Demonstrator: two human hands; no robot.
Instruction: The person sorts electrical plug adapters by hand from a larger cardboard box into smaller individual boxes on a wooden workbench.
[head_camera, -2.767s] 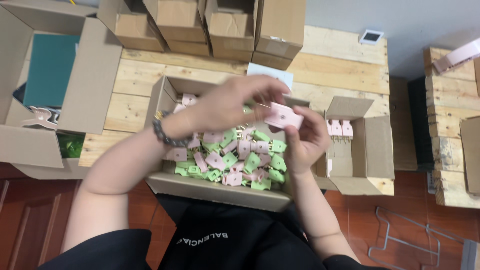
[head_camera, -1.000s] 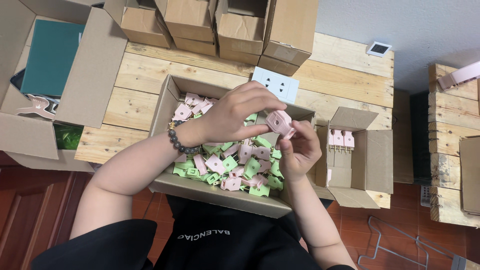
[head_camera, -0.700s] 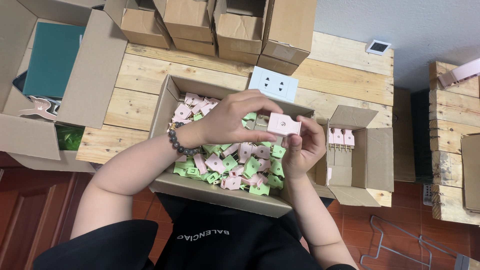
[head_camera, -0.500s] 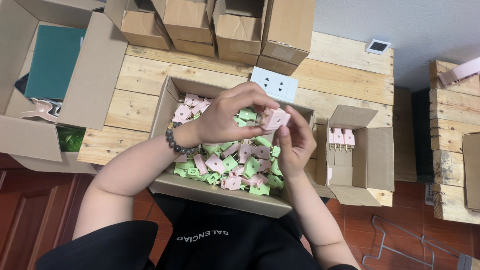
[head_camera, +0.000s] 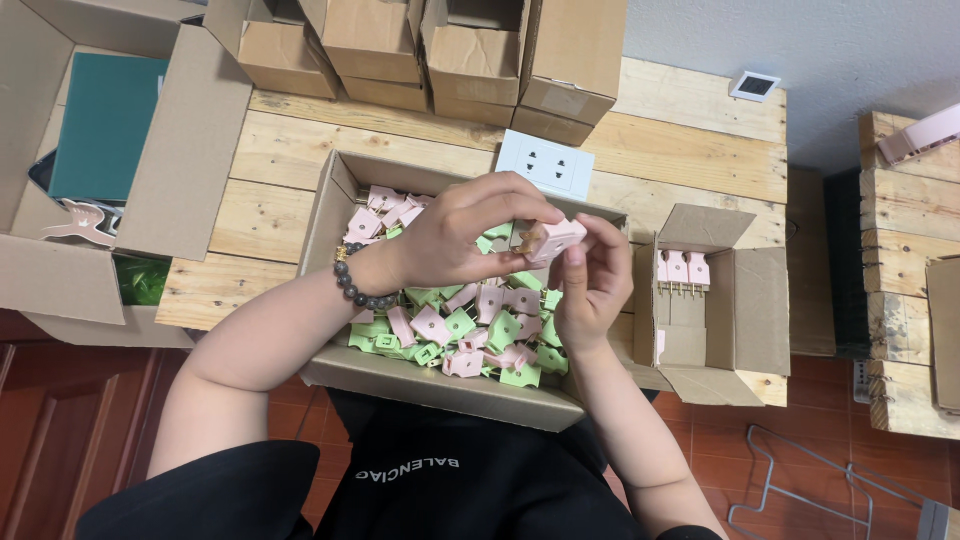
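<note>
Both hands meet over an open cardboard box (head_camera: 330, 205) filled with several small pink and green plastic plug parts (head_camera: 470, 335). My left hand (head_camera: 465, 235), with a dark bead bracelet at the wrist, pinches one end of a pink plug part (head_camera: 555, 240). My right hand (head_camera: 590, 285) grips the same piece from below and the right, thumb up against it. The piece is held a little above the pile.
A smaller open box (head_camera: 745, 300) on the right holds three pink parts (head_camera: 680, 268) standing in a row. A white wall socket plate (head_camera: 545, 165) lies on the wooden pallet table (head_camera: 280, 150). Cardboard boxes (head_camera: 470, 50) line the back; a large box (head_camera: 110, 150) stands left.
Both hands have turned the pink part between them and shifted slightly. It stays held over the big box; the boxes have not moved.
</note>
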